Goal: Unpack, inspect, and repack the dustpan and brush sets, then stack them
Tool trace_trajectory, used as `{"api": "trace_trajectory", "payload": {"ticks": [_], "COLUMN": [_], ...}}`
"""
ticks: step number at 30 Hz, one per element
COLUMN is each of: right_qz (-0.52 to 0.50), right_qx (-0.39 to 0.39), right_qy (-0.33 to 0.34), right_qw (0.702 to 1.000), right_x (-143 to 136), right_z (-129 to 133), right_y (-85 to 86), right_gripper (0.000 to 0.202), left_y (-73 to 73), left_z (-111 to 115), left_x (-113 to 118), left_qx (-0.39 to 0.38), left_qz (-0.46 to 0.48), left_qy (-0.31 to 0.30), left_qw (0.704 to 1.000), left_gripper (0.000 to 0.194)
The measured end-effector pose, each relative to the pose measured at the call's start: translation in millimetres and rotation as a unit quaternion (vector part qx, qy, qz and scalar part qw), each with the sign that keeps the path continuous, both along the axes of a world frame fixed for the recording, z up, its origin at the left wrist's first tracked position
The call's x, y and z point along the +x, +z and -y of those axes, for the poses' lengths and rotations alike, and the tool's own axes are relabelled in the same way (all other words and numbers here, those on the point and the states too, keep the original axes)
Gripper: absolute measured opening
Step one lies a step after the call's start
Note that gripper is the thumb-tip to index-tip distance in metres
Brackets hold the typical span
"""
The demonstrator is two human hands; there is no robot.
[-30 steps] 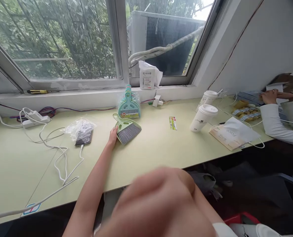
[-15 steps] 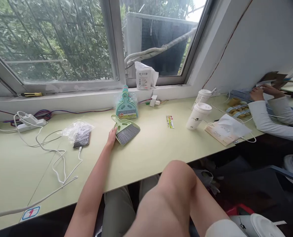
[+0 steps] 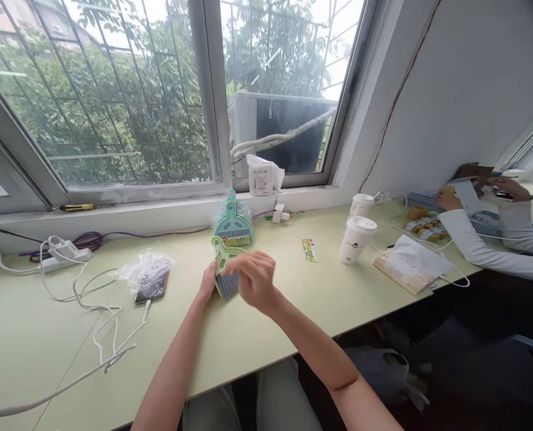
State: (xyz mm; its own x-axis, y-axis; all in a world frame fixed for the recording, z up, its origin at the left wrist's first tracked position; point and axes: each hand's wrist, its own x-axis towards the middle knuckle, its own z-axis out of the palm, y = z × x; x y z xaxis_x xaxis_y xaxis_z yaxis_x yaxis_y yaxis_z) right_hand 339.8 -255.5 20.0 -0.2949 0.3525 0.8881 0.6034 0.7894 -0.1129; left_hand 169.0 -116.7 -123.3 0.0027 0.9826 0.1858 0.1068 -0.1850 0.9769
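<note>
A light green dustpan (image 3: pixel 219 246) with a small brush (image 3: pixel 227 288) of grey bristles in it stands tilted on the table. My left hand (image 3: pixel 209 280) grips the dustpan at its left edge. Over its right side hangs my right hand (image 3: pixel 258 278), index finger stretched out and the other fingers bent, with nothing visible in it. It hides part of the brush; whether it touches is unclear. Just behind stands a stack of teal dustpan sets (image 3: pixel 233 224) in clear plastic. A printed label card (image 3: pixel 310 250) lies to the right.
On the left are a phone (image 3: pixel 152 288) under clear plastic wrap (image 3: pixel 143 266), white cables and a power strip (image 3: pixel 66 258). Paper cups (image 3: pixel 356 242) and a tissue box (image 3: pixel 401 275) stand on the right. Another person's sleeved arms (image 3: pixel 481 242) work at the far right.
My right hand has come into view and swung forward over the brush. My left hand still grips the dustpan, which looks more upright. The camera view has tilted up.
</note>
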Motion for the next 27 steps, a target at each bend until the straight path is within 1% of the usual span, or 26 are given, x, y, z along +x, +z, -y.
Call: {"api": "trace_trajectory", "payload": {"ticks": [1,2,3,4,5,6,8,10,12,14,16,17,19,21,22,24,26,27], "right_qz": [-0.012,-0.002,0.024,0.047,0.056,0.052,0.028,0.007,-0.021,-0.052,-0.082,-0.102,-0.160,-0.214,-0.221,-0.183,-0.112,-0.076], "right_qx": [-0.064,-0.143,-0.212,-0.262,-0.289,-0.298,-0.288,-0.273,-0.268,-0.268,-0.268,-0.271,-0.280,-0.277,-0.267,-0.250,-0.257,-0.268], "right_qy": [-0.063,-0.124,-0.169,-0.205,-0.233,-0.251,-0.264,-0.247,-0.231,-0.221,-0.207,-0.192,-0.160,-0.157,-0.177,-0.248,-0.314,-0.336], "right_qw": [0.996,0.982,0.962,0.942,0.927,0.919,0.920,0.930,0.935,0.936,0.937,0.937,0.933,0.923,0.921,0.918,0.907,0.900], "right_x": [-3.9,-7.0,-9.4,-11.1,-12.5,-13.9,-17.1,-20.5,-22.6,-21.9,-17.1,-12.9,0.1,18.0,27.9,46.5,59.8,63.8], "right_z": [-19.4,-38.2,-55.5,-70.6,-83.0,-92.6,-104.1,-108.3,-109.6,-110.9,-113.3,-114.6,-116.3,-115.8,-114.8,-112.2,-110.8,-110.9], "right_y": [-7.2,-17.3,-29.8,-43.5,-57.3,-70.1,-89.9,-100.8,-105.2,-106.5,-105.4,-103.8,-98.4,-91.6,-88.8,-87.2,-92.7,-97.8], "right_gripper": [0.029,0.026,0.021,0.016,0.015,0.017,0.019,0.021,0.021,0.020,0.019,0.020,0.026,0.032,0.032,0.027,0.022,0.020], "left_y": [-0.2,-0.4,-0.6,-0.6,-0.4,0.1,2.6,7.4,13.7,19.5,22.1,21.9,19.0,14.7,12.8,11.0,12.0,13.3], "left_z": [1.3,3.0,5.2,7.6,10.4,13.3,19.0,23.6,26.2,26.1,22.9,20.0,12.6,4.8,1.8,-1.0,0.7,2.8], "left_x": [2.7,6.0,9.6,13.2,16.4,18.8,21.0,20.3,18.9,17.9,15.9,13.2,2.0,-17.9,-30.2,-54.9,-73.4,-78.7], "left_qx": [0.018,0.036,0.054,0.069,0.081,0.088,0.104,0.122,0.132,0.125,0.107,0.098,0.085,0.075,0.068,0.054,0.025,0.012], "left_qz": [-0.003,-0.005,-0.010,-0.017,-0.023,-0.032,-0.040,-0.034,-0.020,-0.005,-0.001,-0.007,-0.027,-0.055,-0.075,-0.135,-0.219,-0.260], "left_qy": [0.003,0.009,0.014,0.018,0.027,0.035,0.054,0.065,0.048,-0.003,-0.041,-0.041,0.001,0.059,0.081,0.081,0.076,0.077], "left_qw": [1.000,0.999,0.998,0.997,0.996,0.995,0.992,0.990,0.990,0.992,0.993,0.994,0.996,0.994,0.992,0.986,0.972,0.963], "left_gripper": [0.044,0.045,0.047,0.049,0.050,0.050,0.049,0.048,0.047,0.048,0.048,0.048,0.049,0.049,0.048,0.043,0.040,0.040]}}
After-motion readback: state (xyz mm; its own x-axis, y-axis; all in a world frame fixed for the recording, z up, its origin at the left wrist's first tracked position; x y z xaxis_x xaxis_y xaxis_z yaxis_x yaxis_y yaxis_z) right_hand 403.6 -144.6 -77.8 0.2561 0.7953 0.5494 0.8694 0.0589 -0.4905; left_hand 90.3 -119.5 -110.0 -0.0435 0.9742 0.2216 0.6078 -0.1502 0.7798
